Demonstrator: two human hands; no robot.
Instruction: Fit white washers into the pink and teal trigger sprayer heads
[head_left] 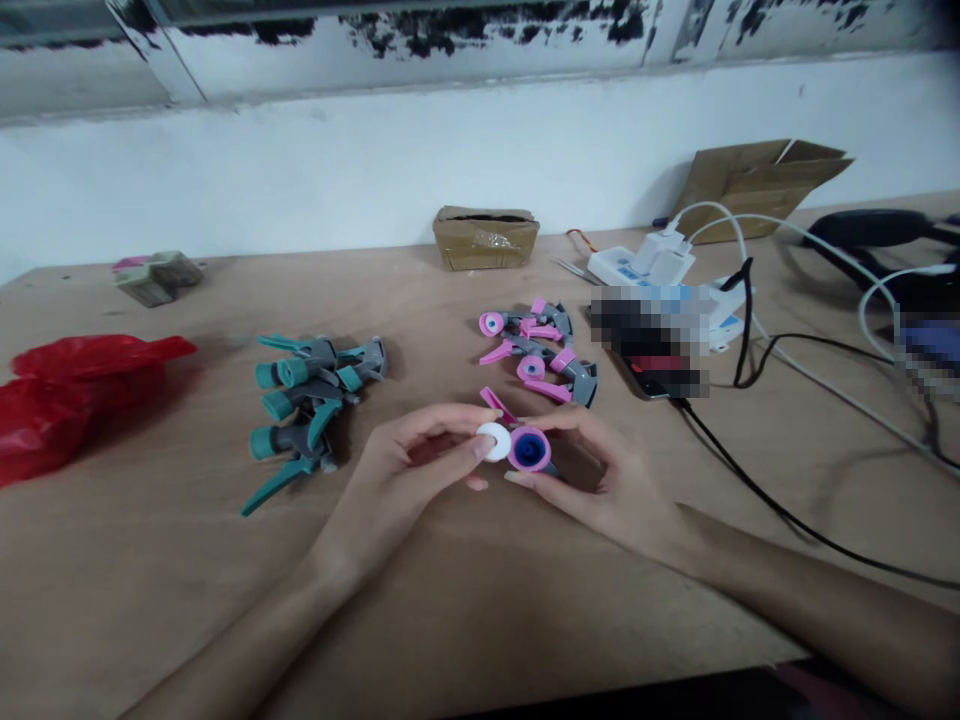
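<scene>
Left hand (pixel 409 465) is pinching a white disc (pixel 493 441), right hand (pixel 600 470) is gripping a pink sprayer head (pixel 529 448) — both just above the desk (pixel 480 600). Keeping the disc square to the cap opening seems best — no tilting.

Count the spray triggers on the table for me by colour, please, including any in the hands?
Teal spray triggers: 3, in a pile left of the left hand.
Pink spray triggers: 3, with 2 lying in a pile behind the hands and 1 pink trigger held in the right hand.
Total: 6.
The counts within each pile are approximate, since the triggers overlap.
</scene>
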